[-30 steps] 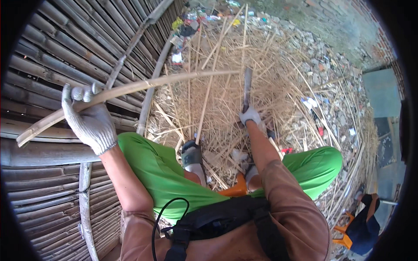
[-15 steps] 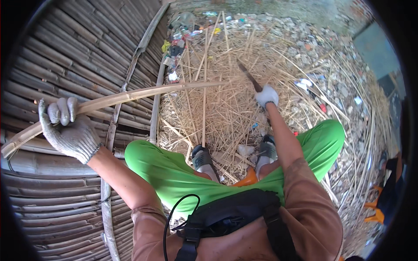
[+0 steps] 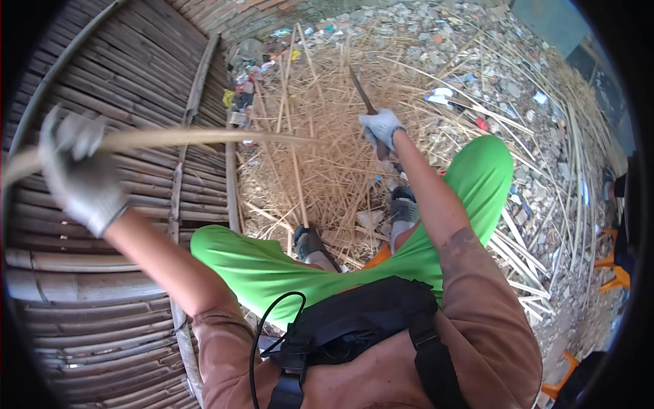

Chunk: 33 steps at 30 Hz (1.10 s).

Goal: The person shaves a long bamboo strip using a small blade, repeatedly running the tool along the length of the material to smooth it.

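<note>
My left hand (image 3: 80, 170), in a pale knitted glove and smeared by motion, grips a long split bamboo strip (image 3: 184, 137). The strip crosses level from the left rim to above the shavings, where its far end is blurred. My right hand (image 3: 383, 127), also gloved, is closed round the handle of a long dark-bladed knife (image 3: 361, 88). Its blade points away and a little to the left, apart from the strip. The butt of the handle shows below my fist.
Bamboo shavings (image 3: 330, 184) heap in front of my shoes, with thin strips lying across them. On the left is a wall of bamboo poles (image 3: 129, 58). Rubble and litter (image 3: 504, 88) cover the ground to the right. Part of an orange stool (image 3: 379, 256) shows between my legs.
My left hand has risen slightly and moved left, drawing the bamboo strip with it. The right hand has shifted left with the knife, whose blade now points more steeply away. The view has turned slightly.
</note>
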Available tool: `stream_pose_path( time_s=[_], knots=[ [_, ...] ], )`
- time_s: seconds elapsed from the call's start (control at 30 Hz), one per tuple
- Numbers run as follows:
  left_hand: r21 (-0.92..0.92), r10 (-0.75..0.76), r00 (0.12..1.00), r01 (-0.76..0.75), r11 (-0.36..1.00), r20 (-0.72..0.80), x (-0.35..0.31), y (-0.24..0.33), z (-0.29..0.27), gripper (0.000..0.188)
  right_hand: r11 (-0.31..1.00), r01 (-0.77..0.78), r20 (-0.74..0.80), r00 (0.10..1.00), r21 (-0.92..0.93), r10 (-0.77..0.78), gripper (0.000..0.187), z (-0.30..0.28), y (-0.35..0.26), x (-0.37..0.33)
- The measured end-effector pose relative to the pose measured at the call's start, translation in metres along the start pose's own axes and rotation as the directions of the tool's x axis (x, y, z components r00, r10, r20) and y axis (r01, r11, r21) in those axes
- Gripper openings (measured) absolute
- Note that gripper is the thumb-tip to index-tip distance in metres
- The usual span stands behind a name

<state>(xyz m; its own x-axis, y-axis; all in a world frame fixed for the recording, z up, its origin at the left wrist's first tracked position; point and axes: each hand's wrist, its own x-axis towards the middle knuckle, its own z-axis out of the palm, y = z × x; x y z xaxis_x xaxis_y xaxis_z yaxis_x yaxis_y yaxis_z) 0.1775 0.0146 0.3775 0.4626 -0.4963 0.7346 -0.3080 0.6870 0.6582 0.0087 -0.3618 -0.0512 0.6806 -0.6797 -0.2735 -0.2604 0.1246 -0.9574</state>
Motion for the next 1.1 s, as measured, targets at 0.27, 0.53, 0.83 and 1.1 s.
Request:
stream_pose_path(
  time_s=[0.27, 0.53, 0.83, 1.1],
  knots=[
    [0.052, 0.061, 0.965, -0.049, 0.997, -0.256, 0.042, -0.108, -0.002, 0.053, 0.925, 0.261, 0.015, 0.963, -0.277, -0.268, 0.038, 0.074, -0.108, -0.073],
    [0.161, 0.130, 0.928, -0.078, 0.984, -0.349, 0.031, -0.138, 0.012, 0.042, 0.818, 0.353, 0.207, 0.935, -0.453, -0.289, 0.039, 0.167, -0.090, -0.130],
    [0.088, 0.145, 0.894, -0.118, 0.989, -0.423, -0.009, -0.144, -0.071, 0.058, 0.883, 0.020, 0.175, 0.982, -0.468, 0.070, 0.052, 0.145, 0.044, -0.089],
    [0.001, -0.041, 0.627, 0.066, 0.998, -0.778, -0.072, -0.227, -0.143, 0.066, 0.837, 0.084, 0.204, 0.978, -0.541, 0.034, 0.050, 0.157, 0.057, -0.080]
  ],
)
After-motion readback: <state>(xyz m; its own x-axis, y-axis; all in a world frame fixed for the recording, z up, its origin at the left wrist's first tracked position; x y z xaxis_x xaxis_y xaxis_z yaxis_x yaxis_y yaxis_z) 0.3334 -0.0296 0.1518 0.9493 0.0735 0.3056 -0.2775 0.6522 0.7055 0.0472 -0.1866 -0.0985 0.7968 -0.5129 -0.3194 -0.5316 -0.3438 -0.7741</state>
